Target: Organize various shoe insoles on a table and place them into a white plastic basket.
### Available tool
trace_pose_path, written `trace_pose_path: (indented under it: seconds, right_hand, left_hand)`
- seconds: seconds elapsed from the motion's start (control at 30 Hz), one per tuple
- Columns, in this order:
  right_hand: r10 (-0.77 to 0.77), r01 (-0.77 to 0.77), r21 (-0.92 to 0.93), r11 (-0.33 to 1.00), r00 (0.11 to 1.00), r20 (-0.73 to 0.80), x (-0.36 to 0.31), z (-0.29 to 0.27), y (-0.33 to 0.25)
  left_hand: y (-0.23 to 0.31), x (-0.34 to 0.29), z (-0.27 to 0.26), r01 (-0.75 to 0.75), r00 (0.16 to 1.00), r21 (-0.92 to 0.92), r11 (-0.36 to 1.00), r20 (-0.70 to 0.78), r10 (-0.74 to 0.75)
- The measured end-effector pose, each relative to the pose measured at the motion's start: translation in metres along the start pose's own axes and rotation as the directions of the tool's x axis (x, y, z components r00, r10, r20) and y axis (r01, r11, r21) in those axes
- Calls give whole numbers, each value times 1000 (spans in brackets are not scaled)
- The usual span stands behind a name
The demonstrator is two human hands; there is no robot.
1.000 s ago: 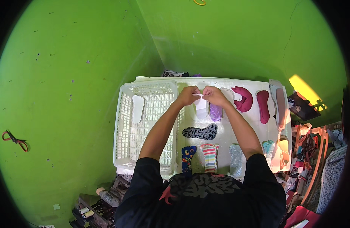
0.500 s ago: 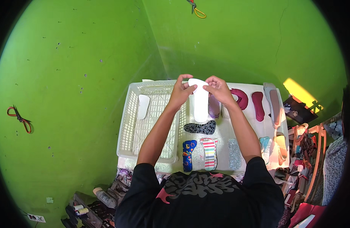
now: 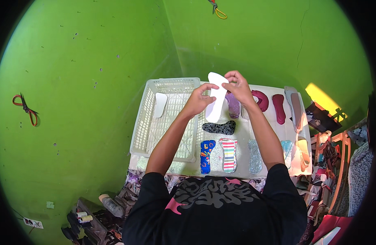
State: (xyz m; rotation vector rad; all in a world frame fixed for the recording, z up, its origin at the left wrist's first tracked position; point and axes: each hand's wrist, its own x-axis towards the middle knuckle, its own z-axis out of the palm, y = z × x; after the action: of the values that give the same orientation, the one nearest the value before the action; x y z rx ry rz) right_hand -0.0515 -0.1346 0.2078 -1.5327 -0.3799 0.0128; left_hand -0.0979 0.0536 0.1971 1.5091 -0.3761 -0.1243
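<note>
Above the table I hold a white insole (image 3: pixel 216 96), tilted with its upper end to the left of my right fingers. My left hand (image 3: pixel 199 100) pinches its left edge, while my right hand (image 3: pixel 238 87) grips its right edge near the top. Below it lies a black patterned insole (image 3: pixel 219 128), and a purple one (image 3: pixel 233 107) sits just behind on the right. A second white insole (image 3: pixel 160 105) rests inside the white plastic basket (image 3: pixel 193 152) at the left.
Nearer the front lie a blue printed insole (image 3: pixel 207 157), a striped one (image 3: pixel 229 155) and a glittery silver one (image 3: pixel 255 156). Maroon pieces (image 3: pixel 279 109), grey-brown soles (image 3: pixel 294 107) and peach soles (image 3: pixel 303 154) are at the right. Red-handled scissors (image 3: pixel 25 109) hang on the green wall.
The white insole has turned from upright to leaning, its upper end swinging right and higher. My left hand has slid lower along its edge; my right hand has risen slightly.
</note>
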Motion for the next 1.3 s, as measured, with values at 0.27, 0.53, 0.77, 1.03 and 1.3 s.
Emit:
trace_pose_path:
  seconds: [0.27, 0.53, 0.77, 1.03, 1.3]
  right_hand:
    - [-88, 92, -75, 993, 995, 52, -4, 18, 4]
    - [-63, 86, -174, 981, 989, 136, 2, 46, 19]
    - [-33, 51, -157, 986, 993, 118, 23, 83, 39]
    - [-36, 90, -279, 956, 981, 192, 55, 136, 88]
    - [-108, 257, -466, 847, 941, 322, 83, 204, 142]
  left_hand:
    - [-4, -17, -11, -25, 996, 53, 998, -84, 29]
    - [-15, -36, -29, -10, 986, 63, 998, -168, 20]
    - [-35, -70, -58, 92, 978, 140, 986, -200, -63]
    - [-69, -117, -118, 284, 913, 130, 950, -340, -226]
    - [-112, -135, -171, 313, 837, 158, 937, -513, -193]
